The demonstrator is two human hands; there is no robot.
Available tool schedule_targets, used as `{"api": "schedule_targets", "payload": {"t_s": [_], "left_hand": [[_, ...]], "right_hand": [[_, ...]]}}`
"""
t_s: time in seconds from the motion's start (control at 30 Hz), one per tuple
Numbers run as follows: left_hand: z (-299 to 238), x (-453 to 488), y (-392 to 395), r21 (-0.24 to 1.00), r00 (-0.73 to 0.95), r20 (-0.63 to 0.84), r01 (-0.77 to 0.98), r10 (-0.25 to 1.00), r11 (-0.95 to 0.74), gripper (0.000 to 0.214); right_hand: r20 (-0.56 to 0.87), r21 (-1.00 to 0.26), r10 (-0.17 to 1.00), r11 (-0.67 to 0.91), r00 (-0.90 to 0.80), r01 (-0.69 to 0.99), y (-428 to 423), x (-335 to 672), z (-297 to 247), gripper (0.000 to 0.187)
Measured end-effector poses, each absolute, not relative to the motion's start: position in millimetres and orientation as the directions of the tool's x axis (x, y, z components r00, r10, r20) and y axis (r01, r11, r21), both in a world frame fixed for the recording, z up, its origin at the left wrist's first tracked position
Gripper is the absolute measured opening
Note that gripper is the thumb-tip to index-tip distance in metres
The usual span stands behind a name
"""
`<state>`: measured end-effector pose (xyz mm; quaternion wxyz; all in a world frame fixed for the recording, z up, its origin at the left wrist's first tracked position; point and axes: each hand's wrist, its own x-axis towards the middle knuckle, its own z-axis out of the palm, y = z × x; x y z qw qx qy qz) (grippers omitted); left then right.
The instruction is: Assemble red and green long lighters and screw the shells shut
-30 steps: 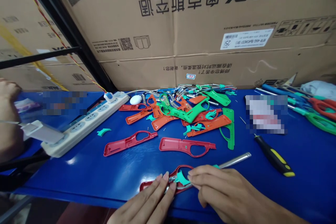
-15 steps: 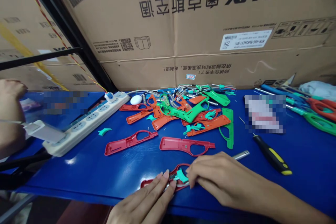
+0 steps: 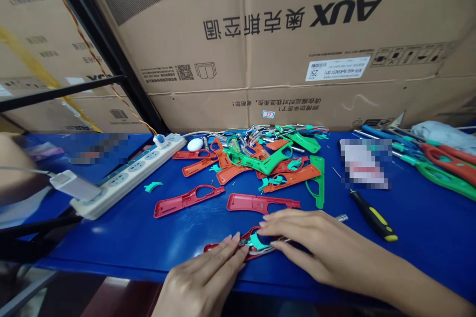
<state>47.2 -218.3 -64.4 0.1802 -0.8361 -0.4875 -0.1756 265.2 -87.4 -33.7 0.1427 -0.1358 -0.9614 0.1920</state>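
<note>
My left hand (image 3: 203, 277) and my right hand (image 3: 316, 242) both grip a red plastic gun-shaped housing (image 3: 226, 247) at the table's near edge. A teal plastic piece (image 3: 258, 242) sits in the housing's loop, between my fingertips. Under my right palm lies a metal rod (image 3: 341, 218), with only its far end showing. Much of the housing is hidden by my fingers. Just beyond my right hand rests a second red housing (image 3: 260, 203).
A heap of red, orange and green housings (image 3: 253, 163) lies behind. A power strip (image 3: 126, 176) runs along the left, near a co-worker's forearm (image 3: 15, 168). A yellow-and-black screwdriver (image 3: 372, 215) and green-handled tools (image 3: 446, 178) lie right. Cardboard boxes (image 3: 260, 49) stand behind the blue table.
My right hand has slid farther over the metal rod, covering more of it, and stays on the housing. The whole view has tilted slightly.
</note>
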Motion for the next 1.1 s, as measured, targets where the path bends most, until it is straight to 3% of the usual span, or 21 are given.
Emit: {"api": "schedule_targets", "payload": {"t_s": [0.1, 0.2, 0.33, 0.4, 0.67, 0.8, 0.93, 1.1], "left_hand": [[-66.0, 48.0, -214.2, -0.098, 0.436, 0.512, 0.886, 0.740, -0.454, 0.032], [-68.9, 46.7, -209.9, -0.070, 0.432, 0.533, 0.880, 0.728, -0.470, 0.030], [-71.0, 45.2, -206.8, -0.054, 0.436, 0.543, 0.871, 0.717, -0.488, 0.029], [-70.7, 45.0, -206.8, -0.040, 0.429, 0.550, 0.871, 0.717, -0.490, 0.029], [-69.0, 39.5, -202.7, 0.024, 0.407, 0.501, 0.875, 0.764, -0.483, 0.030], [-69.6, 36.4, -194.0, 0.094, 0.381, 0.463, 0.877, 0.800, -0.472, 0.032], [-69.1, 36.0, -186.3, 0.135, 0.364, 0.449, 0.875, 0.816, -0.465, 0.030], [-68.5, 36.8, -183.3, 0.161, 0.334, 0.443, 0.883, 0.832, -0.441, 0.029]], "right_hand": [[0.275, -0.268, 0.230, 0.951, -0.933, 0.155, -91.2, 267.9, -42.1, 0.032], [0.241, -0.145, 0.138, 0.984, -0.961, 0.105, -97.3, 270.0, -53.0, 0.040], [0.267, -0.077, 0.140, 0.989, -0.954, 0.124, -103.6, 272.2, -58.0, 0.042], [0.275, -0.116, 0.170, 0.983, -0.946, 0.143, -105.3, 272.3, -56.0, 0.039], [0.141, -0.466, 0.360, 0.846, -0.922, 0.259, -85.6, 272.8, -36.1, 0.039], [0.264, -0.468, 0.513, 0.809, -0.817, 0.356, -63.3, 275.9, -27.4, 0.035], [0.261, -0.459, 0.451, 0.836, -0.854, 0.301, -60.7, 272.3, -28.4, 0.015], [0.313, -0.376, 0.389, 0.888, -0.866, 0.263, -72.6, 263.0, -44.7, 0.014]]}}
